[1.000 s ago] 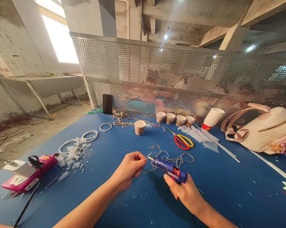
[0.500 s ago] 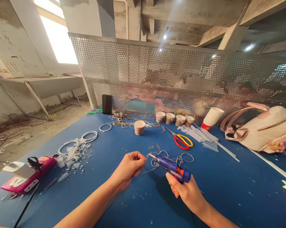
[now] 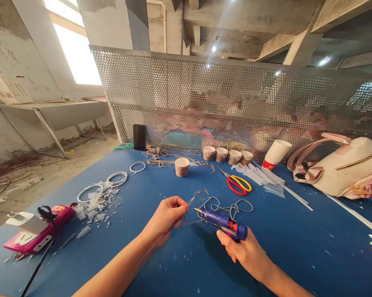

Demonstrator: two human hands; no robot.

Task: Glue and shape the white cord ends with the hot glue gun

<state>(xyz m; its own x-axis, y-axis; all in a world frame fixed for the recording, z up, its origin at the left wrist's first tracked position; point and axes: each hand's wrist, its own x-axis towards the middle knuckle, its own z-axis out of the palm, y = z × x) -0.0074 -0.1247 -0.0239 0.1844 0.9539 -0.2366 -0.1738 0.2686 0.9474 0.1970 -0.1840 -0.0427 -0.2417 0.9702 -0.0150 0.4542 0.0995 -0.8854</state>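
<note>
Pinched between the fingertips of my left hand (image 3: pixel 170 214) is a thin grey cord (image 3: pixel 216 203), its short end sticking up and the rest trailing in loops on the table to the right. My right hand (image 3: pixel 243 249) is wrapped round the handle of a blue hot glue gun (image 3: pixel 224 222). The gun's metal nozzle points left, a short gap away from the cord's end. Beyond my hands a small cup wrapped in cord (image 3: pixel 181 167) stands upright. Scissors (image 3: pixel 237 184) with one red and one yellow handle lie behind the glue gun.
On the blue table (image 3: pixel 161 272), a pink power strip (image 3: pixel 40 237), white rings (image 3: pixel 117 179) and plastic scraps lie left. Behind are a phone (image 3: pixel 139 137), cord bundles and several wrapped cups (image 3: pixel 221 154). Stacked paper cups (image 3: pixel 277 154), clear sticks and a backpack (image 3: pixel 343 169) stand right, before a perforated metal screen (image 3: pixel 173 78).
The glue gun's nozzle has dropped slightly and come away from the cord's end. My left hand still pinches the cord, barely shifted.
</note>
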